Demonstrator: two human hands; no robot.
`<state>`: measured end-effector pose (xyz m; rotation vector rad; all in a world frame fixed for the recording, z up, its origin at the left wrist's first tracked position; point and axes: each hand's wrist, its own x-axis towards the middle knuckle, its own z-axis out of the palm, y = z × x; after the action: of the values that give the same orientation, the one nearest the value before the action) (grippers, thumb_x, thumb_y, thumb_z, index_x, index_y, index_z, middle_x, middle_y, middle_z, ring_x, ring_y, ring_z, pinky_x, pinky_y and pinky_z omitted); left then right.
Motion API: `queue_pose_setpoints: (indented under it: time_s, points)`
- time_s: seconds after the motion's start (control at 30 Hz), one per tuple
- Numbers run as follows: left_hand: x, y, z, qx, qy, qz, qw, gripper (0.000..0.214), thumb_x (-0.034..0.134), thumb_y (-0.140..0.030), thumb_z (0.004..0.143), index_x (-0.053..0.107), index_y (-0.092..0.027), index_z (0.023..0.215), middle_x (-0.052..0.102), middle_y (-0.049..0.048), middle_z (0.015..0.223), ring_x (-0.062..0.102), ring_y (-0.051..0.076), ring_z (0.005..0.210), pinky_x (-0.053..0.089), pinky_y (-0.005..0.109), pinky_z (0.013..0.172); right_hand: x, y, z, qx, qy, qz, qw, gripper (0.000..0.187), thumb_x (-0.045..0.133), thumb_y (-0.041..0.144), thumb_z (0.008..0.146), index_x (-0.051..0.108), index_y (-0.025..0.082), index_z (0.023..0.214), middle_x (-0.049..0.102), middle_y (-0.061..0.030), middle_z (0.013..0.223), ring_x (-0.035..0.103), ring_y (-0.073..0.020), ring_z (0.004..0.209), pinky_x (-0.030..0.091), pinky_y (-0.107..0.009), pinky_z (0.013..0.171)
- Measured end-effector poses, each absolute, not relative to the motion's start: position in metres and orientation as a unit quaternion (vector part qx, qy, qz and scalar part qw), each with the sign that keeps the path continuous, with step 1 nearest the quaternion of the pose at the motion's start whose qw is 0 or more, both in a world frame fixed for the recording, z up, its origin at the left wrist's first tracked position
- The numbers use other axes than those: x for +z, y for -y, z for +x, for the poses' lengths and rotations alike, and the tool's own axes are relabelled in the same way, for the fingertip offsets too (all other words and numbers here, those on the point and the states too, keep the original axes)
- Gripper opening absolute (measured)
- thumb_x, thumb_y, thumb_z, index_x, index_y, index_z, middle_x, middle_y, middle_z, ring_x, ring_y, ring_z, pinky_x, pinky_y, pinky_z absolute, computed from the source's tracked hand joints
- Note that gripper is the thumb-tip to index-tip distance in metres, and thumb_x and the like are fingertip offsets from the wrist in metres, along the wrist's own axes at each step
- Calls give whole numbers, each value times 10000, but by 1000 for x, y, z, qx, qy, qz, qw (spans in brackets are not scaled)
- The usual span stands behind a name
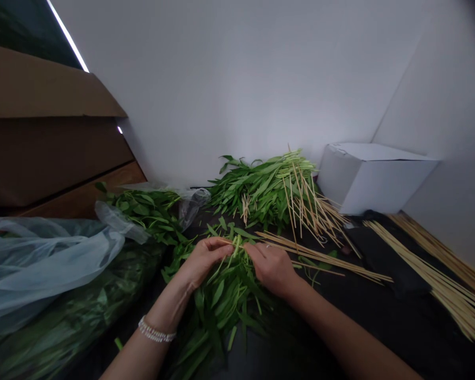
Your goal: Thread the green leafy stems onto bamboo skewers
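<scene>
My left hand (208, 258), with a beaded bracelet on the wrist, is closed in a pinch on one side of a small bunch of pale green stems (236, 247). Opposite it, my right hand (275, 268) pinches close to the same stems. A thin tan bamboo skewer (240, 246) runs across the stems between my fingertips; its ends are hidden by my hands. Long green leaves (221, 301) of a leafy vegetable hang below the stems, over the dark table (257, 353). Just right of my right hand lie several loose bamboo skewers (328, 256).
A large pile of leafy greens (257, 182) with skewers leaning on it lies against the wall. Plastic bags of greens (63, 274) stand left, before a cardboard box (47, 153). At right are a white box (374, 174) and bundles of long sticks (435, 285).
</scene>
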<state>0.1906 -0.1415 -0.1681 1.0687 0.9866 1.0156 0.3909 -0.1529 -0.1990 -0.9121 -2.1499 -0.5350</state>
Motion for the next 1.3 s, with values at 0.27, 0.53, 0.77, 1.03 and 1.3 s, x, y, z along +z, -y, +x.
queue_pose_setpoints:
  time_s: [0.27,0.53,0.77,1.03,1.3]
  points:
    - [-162,137,182,348,-469,651,485,388,638,-526,775,726,-148,759,701,59,750,591,157,697,435,253,657,-184,147,405,-227,779,-379,445,282,341,95,923,615,120,984,616,-52,725,547,-157,664,382,-276,635]
    - [-169,137,180,243,-548,767,230,352,532,-462,836,675,-166,710,622,3,665,528,147,640,373,253,609,-178,146,417,-208,745,-393,497,216,368,109,933,575,131,991,633,-50,753,577,-163,687,399,-275,655]
    - [-170,138,177,182,-558,792,171,210,688,-407,707,682,-198,713,639,21,772,577,182,727,379,270,646,-177,143,421,-206,732,-410,504,208,372,129,945,571,141,1003,647,-42,762,589,-157,683,400,-269,653]
    - [-166,138,179,272,-536,754,264,154,662,-331,728,686,-182,701,659,29,726,589,181,700,414,272,659,-179,145,417,-203,748,-400,489,218,368,138,947,582,129,992,638,-49,752,574,-158,673,393,-272,648]
    - [-153,140,181,502,-445,507,541,283,762,-407,705,628,-174,795,743,49,837,625,123,665,470,222,650,-186,146,410,-187,774,-383,468,251,355,122,934,599,120,994,626,-56,744,566,-163,662,393,-279,635]
